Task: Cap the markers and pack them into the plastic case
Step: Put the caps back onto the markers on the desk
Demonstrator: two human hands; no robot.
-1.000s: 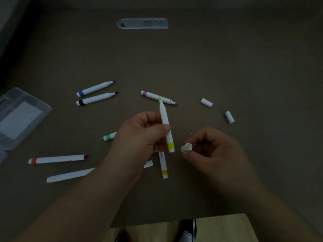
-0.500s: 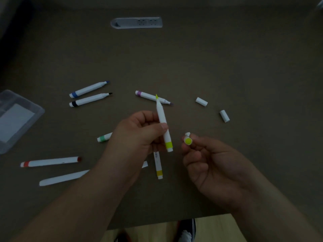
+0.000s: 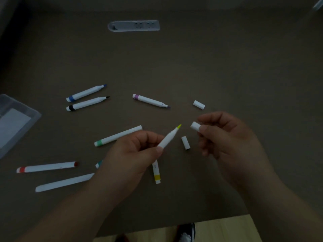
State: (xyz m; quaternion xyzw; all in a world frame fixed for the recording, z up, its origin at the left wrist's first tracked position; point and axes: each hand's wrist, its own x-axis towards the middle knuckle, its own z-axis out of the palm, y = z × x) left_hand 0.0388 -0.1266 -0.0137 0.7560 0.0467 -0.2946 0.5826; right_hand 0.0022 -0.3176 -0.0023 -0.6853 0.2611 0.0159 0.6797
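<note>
Your left hand (image 3: 132, 154) holds the yellow pen (image 3: 169, 136) mid-frame — your right hand (image 3: 225, 135) pinches a white cap (image 3: 195, 126) just beside its tip.

table top (image 3: 209, 67) is being seen as matt brown, smooth, laminate-like. marker barrels, e.g. the yellow-tipped marker (image 3: 168, 137) and the green-banded marker (image 3: 118, 135), are being read as smooth white plastic with a slight sheen; yellow tip looks felt-like. loose caps (image 3: 198, 104) (image 3: 185, 143) and the held cap (image 3: 195, 126) are being read as the same white plastic. plastic case (image 3: 15, 123) is being seen as clear, glossy plastic with a white paper-like insert. socket strip (image 3: 133, 26) looks like grey matt plastic. floor (image 3: 227, 229) looks like pale wood.
</note>
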